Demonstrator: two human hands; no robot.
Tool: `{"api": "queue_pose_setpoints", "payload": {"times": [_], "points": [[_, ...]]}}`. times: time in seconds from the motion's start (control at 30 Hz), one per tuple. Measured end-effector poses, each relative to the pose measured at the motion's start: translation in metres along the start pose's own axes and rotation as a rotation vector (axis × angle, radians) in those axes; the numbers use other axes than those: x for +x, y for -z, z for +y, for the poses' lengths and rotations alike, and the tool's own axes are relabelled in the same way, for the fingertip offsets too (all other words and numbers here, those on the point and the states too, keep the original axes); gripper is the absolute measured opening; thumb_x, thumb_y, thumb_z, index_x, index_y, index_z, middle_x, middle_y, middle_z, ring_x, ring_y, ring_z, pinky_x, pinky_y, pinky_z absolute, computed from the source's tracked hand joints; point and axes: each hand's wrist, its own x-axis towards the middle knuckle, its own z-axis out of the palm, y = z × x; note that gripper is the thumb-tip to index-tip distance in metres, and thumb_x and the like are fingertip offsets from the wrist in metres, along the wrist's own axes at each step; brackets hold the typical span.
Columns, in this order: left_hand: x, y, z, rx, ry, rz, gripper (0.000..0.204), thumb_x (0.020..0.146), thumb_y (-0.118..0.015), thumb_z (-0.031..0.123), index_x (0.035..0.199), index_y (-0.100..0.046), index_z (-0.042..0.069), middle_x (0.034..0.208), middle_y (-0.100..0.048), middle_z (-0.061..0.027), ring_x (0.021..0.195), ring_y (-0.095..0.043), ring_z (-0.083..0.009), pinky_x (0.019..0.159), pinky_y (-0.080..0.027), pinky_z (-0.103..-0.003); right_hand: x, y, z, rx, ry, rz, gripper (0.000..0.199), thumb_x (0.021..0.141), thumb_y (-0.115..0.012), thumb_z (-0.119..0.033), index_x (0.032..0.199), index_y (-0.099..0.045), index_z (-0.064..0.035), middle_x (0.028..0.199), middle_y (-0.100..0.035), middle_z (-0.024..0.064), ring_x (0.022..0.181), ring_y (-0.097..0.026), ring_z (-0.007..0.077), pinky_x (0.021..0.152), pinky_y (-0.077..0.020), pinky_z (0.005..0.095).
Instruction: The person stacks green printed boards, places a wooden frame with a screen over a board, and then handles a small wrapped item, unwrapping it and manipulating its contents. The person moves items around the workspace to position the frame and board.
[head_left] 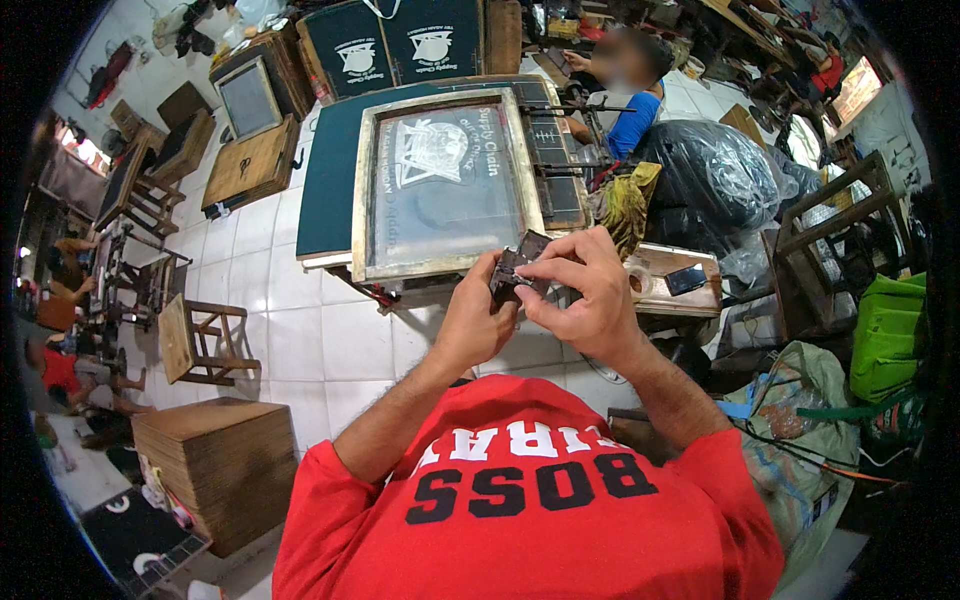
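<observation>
In front of my chest, my left hand grips a small dark brown, flat, box-like object from its left side. I cannot make out its exact kind. My right hand has its thumb and forefinger closed on the same object from the right, the other fingers curled. Just beyond both hands lies a screen-printing frame with a pale mesh and a worn whitish wooden border. It rests on a dark green printed sheet on the worktable, with metal hinge clamps along its right side.
A phone lies on a wooden ledge at the table's right. Beyond it sits a person in blue, near black plastic-wrapped bundles. Left are a wooden stool and stacked boards. Green printed panels stand behind.
</observation>
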Motion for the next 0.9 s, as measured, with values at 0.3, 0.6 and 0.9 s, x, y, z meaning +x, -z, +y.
{"api": "queue_pose_setpoints", "payload": {"times": [0.3, 0.6, 0.9], "points": [[0.038, 0.034, -0.019, 0.367, -0.313, 0.344, 0.049, 0.080, -0.068, 0.007, 0.122, -0.045, 0.000, 0.111, -0.053, -0.0224, 0.100, -0.056, -0.0451, 0.083, -0.047, -0.047, 0.025, -0.067, -0.008, 0.081, -0.359, 0.201, 0.024, 0.068, -0.079, -0.008, 0.091, -0.072, -0.0032, 0.079, -0.066, 0.0082, 0.068, -0.061, 0.0172, 0.059, -0.0477, 0.0293], [0.078, 0.031, -0.022, 0.347, -0.416, 0.517, 0.063, 0.079, -0.073, 0.014, 0.129, -0.040, -0.005, 0.115, -0.047, -0.0204, 0.104, -0.053, -0.0388, 0.089, -0.045, -0.043, 0.048, -0.091, 0.018, 0.261, -0.406, 0.353, 0.022, 0.069, -0.078, -0.006, 0.089, -0.071, -0.0020, 0.077, -0.065, 0.0089, 0.063, -0.059, 0.0168, 0.059, -0.0514, 0.0290], [0.111, -0.005, -0.016, 0.413, -0.498, 0.625, 0.053, 0.084, -0.069, 0.007, 0.128, -0.041, -0.005, 0.112, -0.042, -0.0122, 0.098, -0.048, -0.0241, 0.084, -0.043, -0.035, 0.061, -0.069, 0.069, 0.223, -0.120, 0.389, 0.018, 0.069, -0.075, 0.000, 0.085, -0.068, -0.0027, 0.075, -0.066, 0.0084, 0.063, -0.060, 0.0170, 0.057, -0.0494, 0.0297]]}}
